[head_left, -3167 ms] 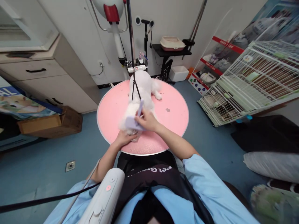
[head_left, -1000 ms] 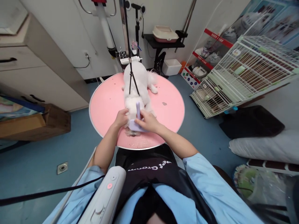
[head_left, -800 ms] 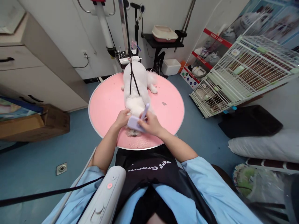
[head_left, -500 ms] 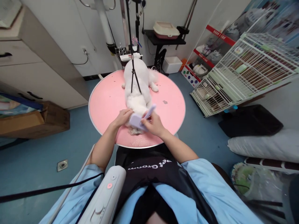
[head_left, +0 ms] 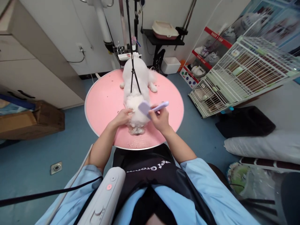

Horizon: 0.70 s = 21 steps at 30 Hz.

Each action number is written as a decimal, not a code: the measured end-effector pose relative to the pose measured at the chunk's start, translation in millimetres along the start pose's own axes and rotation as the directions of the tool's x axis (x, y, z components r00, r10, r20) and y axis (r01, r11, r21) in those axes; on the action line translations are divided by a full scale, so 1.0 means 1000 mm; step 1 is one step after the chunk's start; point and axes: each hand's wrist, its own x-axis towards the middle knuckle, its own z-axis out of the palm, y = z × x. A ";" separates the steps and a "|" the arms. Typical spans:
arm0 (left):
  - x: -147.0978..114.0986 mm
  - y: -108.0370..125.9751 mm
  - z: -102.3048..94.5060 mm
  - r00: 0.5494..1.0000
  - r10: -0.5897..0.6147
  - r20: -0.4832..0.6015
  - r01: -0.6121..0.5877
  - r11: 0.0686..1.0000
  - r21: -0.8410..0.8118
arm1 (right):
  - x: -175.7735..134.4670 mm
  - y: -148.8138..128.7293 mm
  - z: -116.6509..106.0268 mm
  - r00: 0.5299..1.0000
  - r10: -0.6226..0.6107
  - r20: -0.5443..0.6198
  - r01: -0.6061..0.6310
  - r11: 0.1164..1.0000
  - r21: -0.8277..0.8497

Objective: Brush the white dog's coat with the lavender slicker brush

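Note:
A white fluffy dog (head_left: 136, 78) lies on a round pink grooming table (head_left: 103, 103), its head toward me. Black straps of a grooming loop (head_left: 132, 73) come down from above onto its back. My right hand (head_left: 160, 118) is closed round the handle of a lilac slicker brush (head_left: 144, 108), whose flat head is over the right side of the dog's head. At the left side of the head, my left hand (head_left: 124, 117) has its fingers closed on the fur there. The dog's muzzle (head_left: 136, 130) points at the table's near edge.
A grey-white device (head_left: 105, 193) with a cord hangs close at my front left. Behind the table are a tool holder (head_left: 120, 51) and a black shelf with a litter tray (head_left: 165, 29). White wire cages (head_left: 246, 68) stand to the right, a cardboard box (head_left: 47, 118) to the left.
The brush has moved up and away from the muzzle to the dog's head, and its handle has swung to the right. My left hand stays at the head's left side. The view has shifted slightly.

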 end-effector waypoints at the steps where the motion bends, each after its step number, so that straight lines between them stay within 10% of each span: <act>1: 0.001 0.000 0.000 1.000 -0.002 0.006 0.002 1.000 0.008 | 0.000 0.000 0.000 0.994 -0.015 0.112 0.016 1.000 -0.007; 3: 0.002 0.000 0.001 1.000 0.004 -0.008 -0.004 0.999 0.039 | 0.002 -0.001 -0.001 0.968 -0.026 0.250 0.035 0.999 -0.030; 7: 0.002 0.003 0.001 0.999 0.038 -0.028 -0.037 0.998 0.050 | 0.005 -0.005 -0.007 0.998 -0.069 0.009 0.070 0.992 -0.110; 11: 0.003 0.007 0.001 0.999 0.041 0.020 -0.042 0.998 0.045 | 0.006 -0.013 -0.012 0.925 -0.129 0.358 0.194 0.969 -0.154; 15: 0.004 0.009 0.003 0.999 0.039 -0.013 -0.038 0.997 0.063 | 0.006 -0.018 -0.012 0.971 -0.165 0.174 0.205 0.948 -0.243; 19: 0.003 0.009 0.007 0.997 0.040 -0.059 -0.032 0.991 0.126 | 0.005 -0.020 -0.008 0.899 -0.201 0.389 0.298 0.932 -0.207; 21: 0.003 0.008 0.008 0.995 0.033 -0.095 -0.020 0.991 0.133 | 0.005 -0.020 -0.006 0.942 -0.183 0.282 0.256 0.935 -0.246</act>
